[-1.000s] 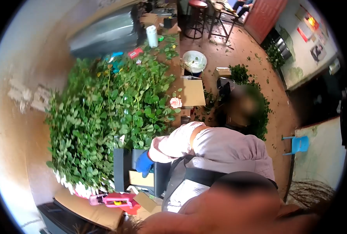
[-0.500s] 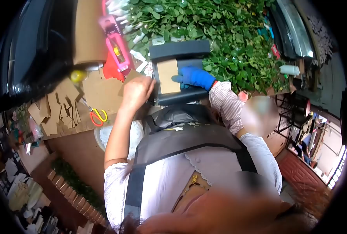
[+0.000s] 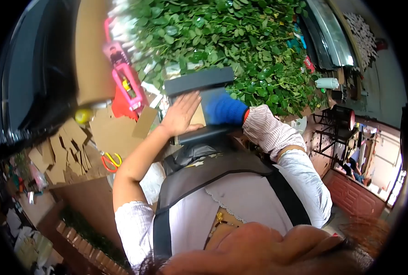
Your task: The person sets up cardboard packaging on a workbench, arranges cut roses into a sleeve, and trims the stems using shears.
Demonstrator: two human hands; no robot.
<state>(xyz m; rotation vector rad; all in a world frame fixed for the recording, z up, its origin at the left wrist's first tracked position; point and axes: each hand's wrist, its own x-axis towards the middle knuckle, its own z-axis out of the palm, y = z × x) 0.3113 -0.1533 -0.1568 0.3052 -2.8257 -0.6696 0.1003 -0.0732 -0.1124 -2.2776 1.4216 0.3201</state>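
Observation:
A dark, flat sheet with a raised band [image 3: 199, 80] along its far side lies in front of me. On it is a tan cardboard piece [image 3: 196, 118], mostly covered by my hands. My bare left hand [image 3: 182, 114] lies flat over the cardboard, fingers stretched out and pointing away from me. Beside it, my right hand [image 3: 223, 110] in a blue glove is over the sheet and the cardboard's right part. Motion smears its fingers, so their grip does not show. Another small cardboard strip [image 3: 145, 122] rests left of my left wrist.
Leafy green stems [image 3: 222, 41] cover the far side. To the left are a pink tape dispenser [image 3: 129, 87], scissors with red and yellow handles [image 3: 111, 161], cardboard pieces [image 3: 71, 146] and a yellow ball-like object [image 3: 82, 116]. A white roll [image 3: 327, 83] lies at right.
My left hand has moved right from beside the sheet and opened flat onto the cardboard. My gloved right hand has shifted over the cardboard's right part and blurred. The whole view has shifted slightly.

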